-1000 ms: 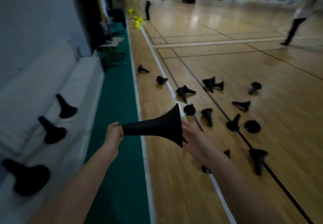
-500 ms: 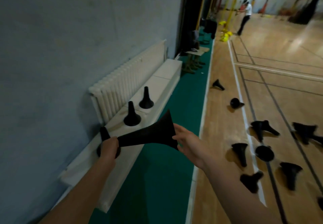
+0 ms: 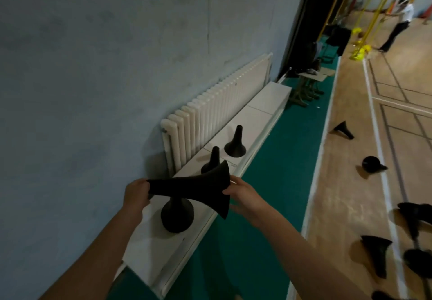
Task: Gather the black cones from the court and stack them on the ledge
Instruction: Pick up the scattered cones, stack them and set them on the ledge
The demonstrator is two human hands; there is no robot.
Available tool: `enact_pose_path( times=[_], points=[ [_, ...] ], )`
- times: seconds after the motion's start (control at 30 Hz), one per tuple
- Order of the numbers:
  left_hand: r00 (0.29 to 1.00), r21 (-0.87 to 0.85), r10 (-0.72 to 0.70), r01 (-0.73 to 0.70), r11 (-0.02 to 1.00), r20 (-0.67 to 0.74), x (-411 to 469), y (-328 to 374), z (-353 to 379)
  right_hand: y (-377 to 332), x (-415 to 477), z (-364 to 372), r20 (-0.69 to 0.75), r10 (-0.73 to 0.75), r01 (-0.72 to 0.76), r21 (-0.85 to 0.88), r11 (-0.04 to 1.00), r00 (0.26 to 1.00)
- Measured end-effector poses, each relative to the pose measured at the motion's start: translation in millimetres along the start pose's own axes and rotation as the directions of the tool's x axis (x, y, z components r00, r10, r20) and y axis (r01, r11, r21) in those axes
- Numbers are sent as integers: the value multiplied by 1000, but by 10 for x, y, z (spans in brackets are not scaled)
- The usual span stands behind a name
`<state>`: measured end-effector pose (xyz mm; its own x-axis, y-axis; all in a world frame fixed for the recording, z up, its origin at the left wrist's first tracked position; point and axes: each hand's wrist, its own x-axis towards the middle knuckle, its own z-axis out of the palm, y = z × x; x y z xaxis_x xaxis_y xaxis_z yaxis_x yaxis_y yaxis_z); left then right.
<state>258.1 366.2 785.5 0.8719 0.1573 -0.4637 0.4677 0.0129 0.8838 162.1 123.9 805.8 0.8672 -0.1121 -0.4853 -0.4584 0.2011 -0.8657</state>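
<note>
The held cone [image 3: 194, 188] is lying sideways in the air right over the white ledge [image 3: 264, 110]. The left hand [image 3: 136, 194] is wrapped round its skinny tip and the right hand [image 3: 243, 194] pinches the wide flared rim. Upright on the ledge by the radiator [image 3: 217, 112] are a near cone [image 3: 177, 215] directly under the held one, a mid cone [image 3: 214, 159] poking up behind its rim and a far cone [image 3: 235, 145] further along, while loose cones [image 3: 371, 164] lie tipped over on the court [image 3: 346, 206] to the right.
</note>
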Motion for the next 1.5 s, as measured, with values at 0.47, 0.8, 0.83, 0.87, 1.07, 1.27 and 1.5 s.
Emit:
enact_pose_path(
  times=[0.47,0.8,0.83,0.87,1.07,1.27,1.5],
  points=[
    [944,239,138,-66,969,-301,990,401,454,-481,1679,-268,112,264,-279,140,950,958],
    [831,385,375,-215,897,-410,1306,707,468,-198,2442,280,197,519,-542,78,837,831],
    [839,414,396,-232,880,-373,1368,721,483,-154,2534,329,183,539,-557,67,828,822],
    [848,450,416,-246,858,-329,1437,722,496,-95,2621,380,171,561,-577,59,815,810],
    [881,667,469,-315,675,-59,1745,529,644,147,2925,513,80,634,-631,-63,773,769],
    [912,704,401,-341,623,86,1890,230,875,181,3090,385,53,632,-629,-62,775,773],
    [966,744,230,-236,625,114,1911,-113,989,204,3063,259,74,636,-638,-3,770,768]
  ],
)
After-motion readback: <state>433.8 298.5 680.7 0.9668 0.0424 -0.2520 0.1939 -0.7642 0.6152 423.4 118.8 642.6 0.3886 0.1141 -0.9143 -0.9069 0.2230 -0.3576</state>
